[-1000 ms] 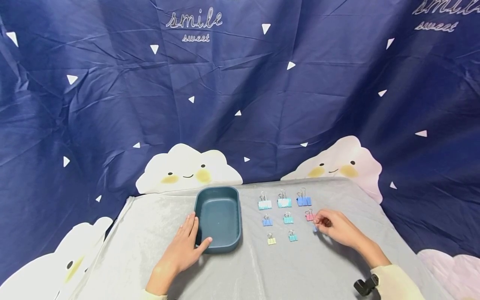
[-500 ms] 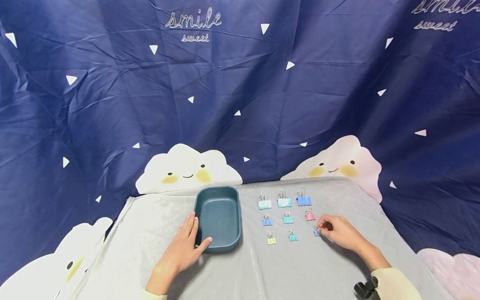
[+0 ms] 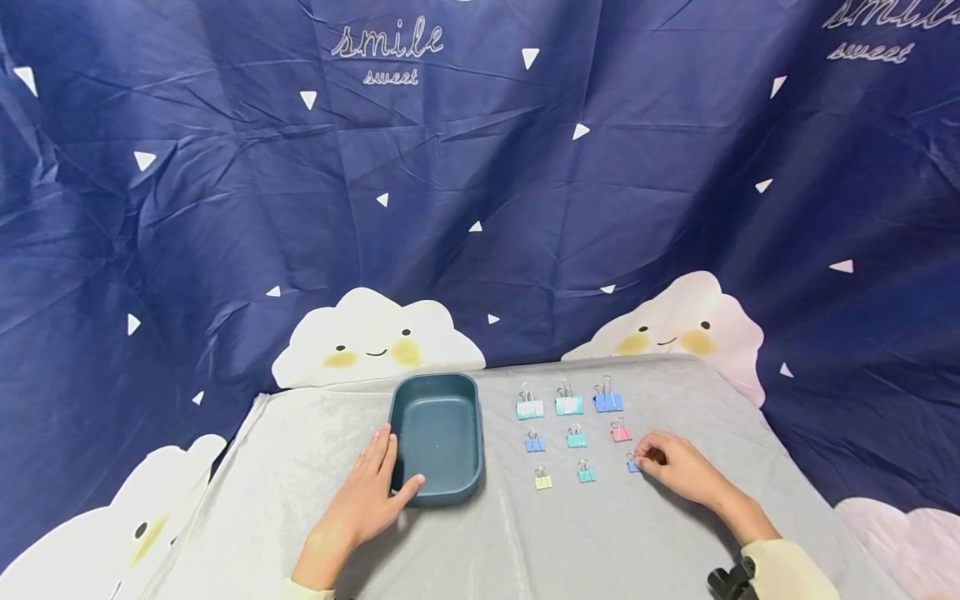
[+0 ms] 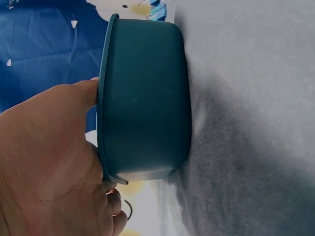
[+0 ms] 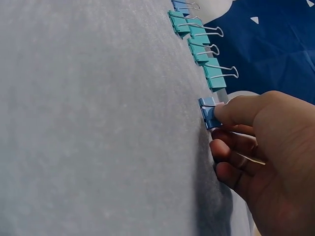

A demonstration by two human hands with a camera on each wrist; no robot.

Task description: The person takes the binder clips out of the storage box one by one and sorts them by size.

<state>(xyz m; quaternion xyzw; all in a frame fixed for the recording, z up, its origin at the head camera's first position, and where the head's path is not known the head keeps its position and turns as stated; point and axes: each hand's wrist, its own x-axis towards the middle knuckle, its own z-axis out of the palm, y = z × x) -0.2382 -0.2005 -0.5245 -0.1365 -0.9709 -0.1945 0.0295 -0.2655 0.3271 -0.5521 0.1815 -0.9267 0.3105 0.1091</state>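
Observation:
A dark teal tray (image 3: 437,433) stands empty on the grey cloth. My left hand (image 3: 372,483) lies along its left wall with straight fingers, thumb against the front corner; in the left wrist view the palm (image 4: 49,162) touches the tray's wall (image 4: 142,98). My right hand (image 3: 660,462) pinches a small blue binder clip (image 3: 633,465) that sits on the cloth at the right end of the front row. In the right wrist view the thumb and fingers (image 5: 236,112) pinch that clip (image 5: 207,112) by its wire handles.
Several more binder clips lie in rows right of the tray: three larger ones at the back (image 3: 568,404), then blue (image 3: 534,443), teal (image 3: 576,438), pink (image 3: 619,432), and in front yellow (image 3: 543,480) and teal (image 3: 586,474). A dark blue curtain hangs behind the table.
My right hand moved toward me from beside the pink clip, bringing the small blue clip down to the front row. The left hand and tray stayed still.

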